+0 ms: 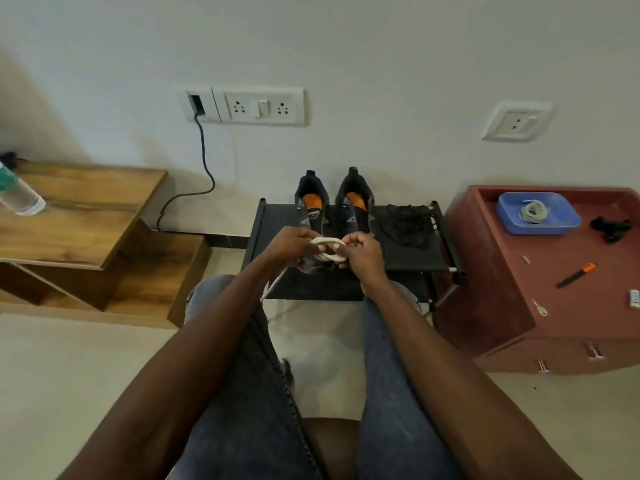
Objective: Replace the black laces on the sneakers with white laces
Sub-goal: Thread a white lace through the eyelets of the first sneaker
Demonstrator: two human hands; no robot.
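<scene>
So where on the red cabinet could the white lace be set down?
Bare room on the red cabinet: its near-left area, left of the orange-tipped tool. The far end is crowded by the blue tray and a black object.

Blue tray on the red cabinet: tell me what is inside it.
The blue tray on the red cabinet holds one coiled white lace. Nothing else shows inside, though the coil hides the tray floor beneath it.

The left hand (pixel 291 245) and right hand (pixel 362 252) cover the toes of both sneakers (pixel 311 202) behind them. The white lace (pixel 327 242) vanishes inside both fists. Far left of the hands, a clear bottle (pixel 19 195) is cut off by the frame edge.
</scene>
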